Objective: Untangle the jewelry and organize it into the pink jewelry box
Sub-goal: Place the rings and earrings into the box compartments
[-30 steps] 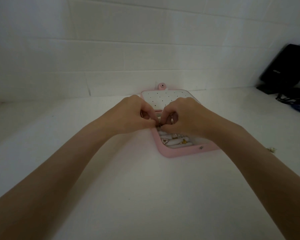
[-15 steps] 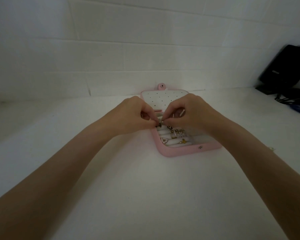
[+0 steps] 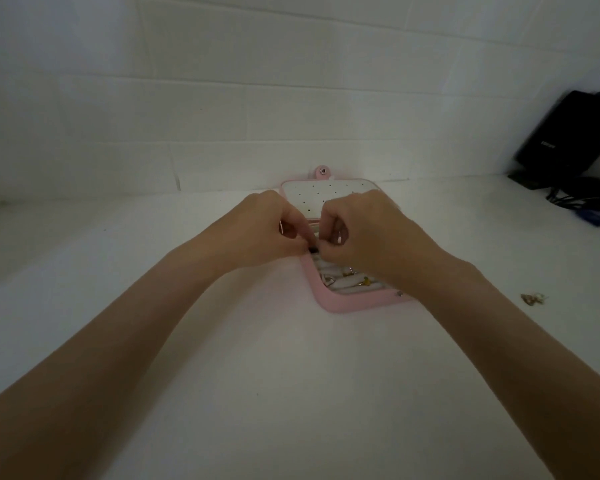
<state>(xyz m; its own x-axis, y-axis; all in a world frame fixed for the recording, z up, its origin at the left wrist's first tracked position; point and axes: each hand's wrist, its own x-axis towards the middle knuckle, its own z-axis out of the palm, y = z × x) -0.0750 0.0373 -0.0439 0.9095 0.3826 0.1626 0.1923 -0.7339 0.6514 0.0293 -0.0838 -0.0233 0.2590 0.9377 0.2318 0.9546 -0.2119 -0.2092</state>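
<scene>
The pink jewelry box (image 3: 333,303) lies open on the white table, its white perforated lid panel (image 3: 312,195) leaning back toward the wall. Several gold pieces (image 3: 357,280) sit in its white padded rolls. My left hand (image 3: 264,230) and my right hand (image 3: 364,233) meet fingertip to fingertip over the box's near-left part. Both pinch one small dark piece of jewelry (image 3: 313,250) between them; most of it is hidden by my fingers. A small loose cluster of gold jewelry (image 3: 533,298) lies on the table to the right of the box.
A white brick wall (image 3: 257,116) rises just behind the box. At the far right stands a black device (image 3: 568,136) with dark cables (image 3: 582,199) and something blue (image 3: 596,218) beside it.
My right hand has dropped lower and closer over the box, hiding more of the rings. Both hands stay joined on the small piece. The loose gold cluster at the right has come into sight.
</scene>
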